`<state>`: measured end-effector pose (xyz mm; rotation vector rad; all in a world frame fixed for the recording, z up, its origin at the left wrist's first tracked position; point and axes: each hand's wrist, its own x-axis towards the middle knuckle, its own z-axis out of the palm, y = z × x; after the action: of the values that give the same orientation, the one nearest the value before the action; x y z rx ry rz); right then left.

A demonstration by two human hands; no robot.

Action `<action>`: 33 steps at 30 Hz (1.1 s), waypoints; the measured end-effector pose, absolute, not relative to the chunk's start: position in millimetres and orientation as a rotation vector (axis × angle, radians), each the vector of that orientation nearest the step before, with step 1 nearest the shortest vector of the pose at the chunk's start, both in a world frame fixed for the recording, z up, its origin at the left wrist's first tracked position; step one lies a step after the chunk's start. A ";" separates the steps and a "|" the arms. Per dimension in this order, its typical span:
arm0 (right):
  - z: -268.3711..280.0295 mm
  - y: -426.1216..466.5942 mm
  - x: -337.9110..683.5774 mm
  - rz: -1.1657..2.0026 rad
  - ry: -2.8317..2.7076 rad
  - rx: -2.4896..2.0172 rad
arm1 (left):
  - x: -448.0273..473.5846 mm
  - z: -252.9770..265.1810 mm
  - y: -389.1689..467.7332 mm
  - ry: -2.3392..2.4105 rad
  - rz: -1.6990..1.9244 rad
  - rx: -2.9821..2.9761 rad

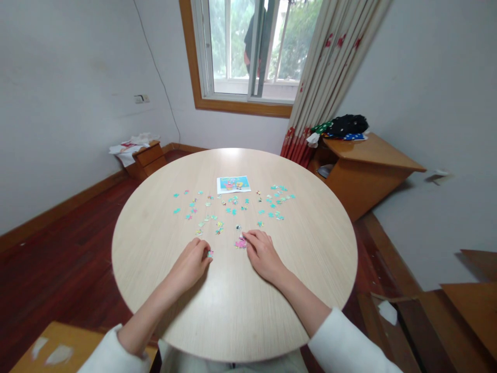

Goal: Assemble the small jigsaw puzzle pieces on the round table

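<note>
From where I stand, the picture card (234, 184) lies on the table (233, 316), beyond both hands. On the card's near side, off to its left, the left hand (192, 263) pinches a small puzzle piece (210, 254) between thumb and finger. Well apart from it, nearer than the card and slightly right, the right hand (264, 256) has its fingertips at a pink cluster (240, 244); I can't tell whether they grip or merely touch. Light pressure on the cluster and an edge-only pinch would, I think, spare both from bending or slipping
</note>
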<state>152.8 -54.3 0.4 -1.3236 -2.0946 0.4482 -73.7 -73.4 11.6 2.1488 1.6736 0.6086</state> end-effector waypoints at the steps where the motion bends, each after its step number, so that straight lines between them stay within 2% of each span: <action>1: 0.3 -54.3 152.9 0.454 -2.092 -1.319 | -73.0 12.0 -73.6 1.662 0.608 2.136; 10: 2.5 -55.6 152.6 0.461 -2.087 -1.274 | -70.3 8.3 -75.0 1.575 0.635 2.151; 20: 3.0 -56.2 152.8 0.462 -2.073 -1.236 | -72.4 1.4 -70.7 1.698 0.680 2.185; 33: 7.8 -59.3 151.2 0.468 -2.091 -1.113 | -59.1 11.5 -79.2 1.485 0.692 2.107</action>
<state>151.2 -59.3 7.8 -1.1131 -2.0910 0.4680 -59.1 -79.2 11.5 2.1073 1.4846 0.6925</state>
